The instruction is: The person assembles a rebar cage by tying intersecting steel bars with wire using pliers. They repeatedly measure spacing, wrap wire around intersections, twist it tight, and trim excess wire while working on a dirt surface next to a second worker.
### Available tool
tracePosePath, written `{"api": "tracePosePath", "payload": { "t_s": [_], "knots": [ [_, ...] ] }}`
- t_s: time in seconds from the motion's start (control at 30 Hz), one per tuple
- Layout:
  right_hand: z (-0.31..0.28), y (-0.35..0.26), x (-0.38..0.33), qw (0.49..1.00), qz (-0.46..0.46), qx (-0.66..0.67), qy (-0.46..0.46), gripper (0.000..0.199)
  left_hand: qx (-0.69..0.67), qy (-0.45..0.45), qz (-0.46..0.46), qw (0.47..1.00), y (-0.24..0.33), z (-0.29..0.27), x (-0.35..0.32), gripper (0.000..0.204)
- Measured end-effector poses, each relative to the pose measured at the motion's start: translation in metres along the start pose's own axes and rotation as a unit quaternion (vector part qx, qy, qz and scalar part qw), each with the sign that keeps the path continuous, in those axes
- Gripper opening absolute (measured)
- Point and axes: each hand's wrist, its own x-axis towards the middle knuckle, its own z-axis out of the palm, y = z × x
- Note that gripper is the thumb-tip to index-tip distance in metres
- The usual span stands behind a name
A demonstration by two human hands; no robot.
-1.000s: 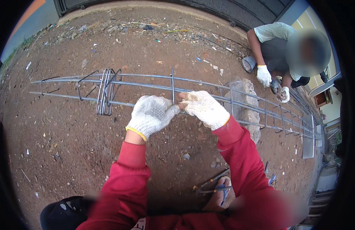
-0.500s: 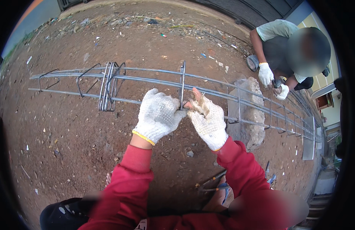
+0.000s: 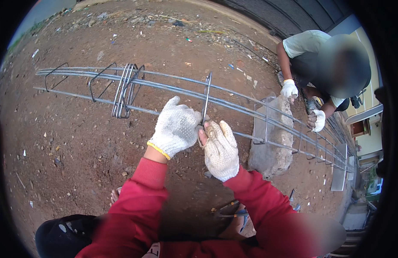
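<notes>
Long steel reinforcing bars (image 3: 173, 88) run left to right in front of me, framed by bent rectangular stirrups. My left hand (image 3: 176, 124), in a white dotted glove with a yellow cuff, closes its fingers at the lower corner of one upright stirrup (image 3: 207, 92), where it meets the lowest bar. My right hand (image 3: 220, 148), in a worn white glove with bare fingertips showing, is closed against the same corner. Whatever its fingertips pinch is too small or hidden to make out. Left of my hands, several stirrups (image 3: 123, 90) hang bunched together on the bars.
A rough concrete block (image 3: 272, 150) supports the bars on the right; a grey block (image 3: 339, 172) stands farther along. A gloved co-worker (image 3: 308, 56) crouches at the far right, hands near the bars. A long-handled tool (image 3: 231, 210) lies by my foot on the stony dirt.
My right hand has shifted left and turned, its fingers now pressed down at the stirrup corner. My left hand stays there. The co-worker's hands have moved apart.
</notes>
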Motion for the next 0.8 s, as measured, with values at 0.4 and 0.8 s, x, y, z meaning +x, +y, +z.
{"api": "tracePosePath", "payload": {
  "t_s": [0.4,0.8],
  "knots": [
    [-0.047,0.044,0.03,0.981,0.023,-0.157,-0.107,0.039,-0.012,-0.026,-0.018,0.999,0.003,-0.009,0.006,0.028],
    [-0.026,0.074,0.032,0.953,-0.17,0.082,-0.237,0.051,-0.088,-0.184,0.004,0.979,-0.012,-0.032,0.008,0.032]
  ]
}}
